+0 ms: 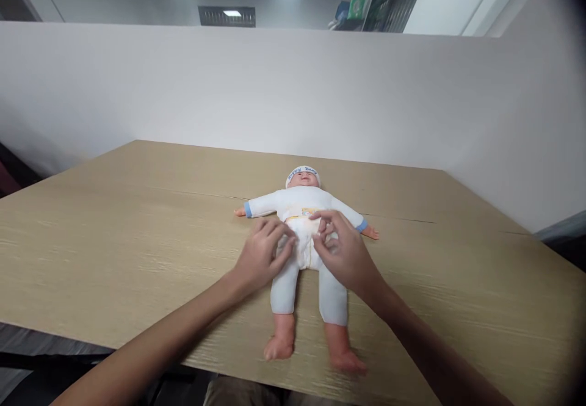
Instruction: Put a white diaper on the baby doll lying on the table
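Observation:
A baby doll point(284, 290) in a white suit with blue cuffs and a lettered headband lies on its back, feet toward me. A white diaper point(306, 244) with yellow trim wraps its hips, its front over the belly. My left hand point(263, 253) is at the diaper's left side, fingers bent, thumb and fingertips close together at its edge. Over the right side is my right hand point(345, 250), thumb and forefinger apart, the forefinger reaching toward the waistband. The hands partly hide the diaper's sides and the doll's hips.
The doll lies on a wide wood-toned table point(137, 241) with thin seams across its top. A white partition point(229, 88) rises behind the far edge. The table's near edge runs just beyond the doll's feet, above my lap.

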Tool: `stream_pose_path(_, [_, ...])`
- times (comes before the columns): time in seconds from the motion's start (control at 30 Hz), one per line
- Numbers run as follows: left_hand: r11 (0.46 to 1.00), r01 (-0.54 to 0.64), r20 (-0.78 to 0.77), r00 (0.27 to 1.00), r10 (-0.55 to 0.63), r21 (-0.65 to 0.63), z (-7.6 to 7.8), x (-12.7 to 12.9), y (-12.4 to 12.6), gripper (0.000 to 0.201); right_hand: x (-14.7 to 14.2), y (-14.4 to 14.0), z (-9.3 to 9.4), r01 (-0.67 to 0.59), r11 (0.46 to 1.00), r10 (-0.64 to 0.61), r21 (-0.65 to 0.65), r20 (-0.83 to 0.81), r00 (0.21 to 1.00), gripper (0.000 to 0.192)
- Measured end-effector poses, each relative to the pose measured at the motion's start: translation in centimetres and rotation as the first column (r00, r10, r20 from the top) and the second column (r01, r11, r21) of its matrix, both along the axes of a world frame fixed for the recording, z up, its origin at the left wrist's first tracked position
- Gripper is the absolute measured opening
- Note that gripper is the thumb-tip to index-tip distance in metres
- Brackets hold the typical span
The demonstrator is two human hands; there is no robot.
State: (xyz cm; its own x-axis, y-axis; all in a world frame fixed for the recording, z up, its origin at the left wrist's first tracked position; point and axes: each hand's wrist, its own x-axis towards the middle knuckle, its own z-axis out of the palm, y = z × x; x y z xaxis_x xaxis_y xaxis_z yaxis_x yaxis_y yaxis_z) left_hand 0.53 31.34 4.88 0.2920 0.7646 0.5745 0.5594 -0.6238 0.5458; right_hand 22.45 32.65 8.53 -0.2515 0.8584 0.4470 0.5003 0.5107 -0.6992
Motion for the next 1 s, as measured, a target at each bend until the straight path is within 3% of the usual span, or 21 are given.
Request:
stream_pose_path(0.1, [0.959,0.260,-0.163,0.947,-0.277,-0.115,-0.2,-0.5,-2.1,0.021,1.7,-3.6,-1.3,-0.095,0.985,0.107,-0.144,0.080,0.991,0.011])
stream_pose_path(0.17, [0.927,0.330,-0.229,0.902,-0.365,-0.178,-0.7,-0.8,-2.5,0.025,2.8,-4.7,-2.4,-0.083,0.982,0.111,-0.169,0.161,0.981,0.004])
stream_pose_path(0.23, [0.931,0.293,-0.231,0.912,-0.341,-0.216,-1.2,-0.9,-2.3,0.028,3.6,-4.8,-3.3,-0.022,0.993,0.050,-0.118,0.236,0.971,0.004])
stream_pose_path(0.4, [0.937,0.078,-0.052,0.993,-0.102,-0.341,-2.1,-0.1,-0.3,0.034,3.6,-2.7,-3.6,0.044,0.997,-0.023,-0.063,0.296,0.955,0.013])
stream_pose_path(0.53, [0.941,-0.022,-0.099,0.995,-0.012,-0.337,-2.4,0.7,1.3,0.041,2.8,-1.9,-3.6,0.047,0.999,-0.040,-0.011,0.352,0.935,0.020])
stream_pose_path(0.67, [0.943,0.007,-0.129,0.990,-0.052,-0.333,-2.4,1.1,1.7,0.040,2.6,-2.0,-4.6,0.076,0.996,-0.085,0.037,0.376,0.923,0.020])
stream_pose_path(0.83, [0.952,-0.009,-0.093,0.995,-0.020,-0.305,-2.5,1.0,1.1,0.039,2.4,-2.8,-5.6,0.103,0.992,-0.123,0.073,0.375,0.919,0.011])
stream_pose_path(1.0, [0.974,0.086,-0.005,0.996,-0.089,-0.208,-3.1,0.7,1.0,0.022,2.2,-3.2,-5.7,0.077,0.995,-0.091,0.056,0.321,0.943,0.007])
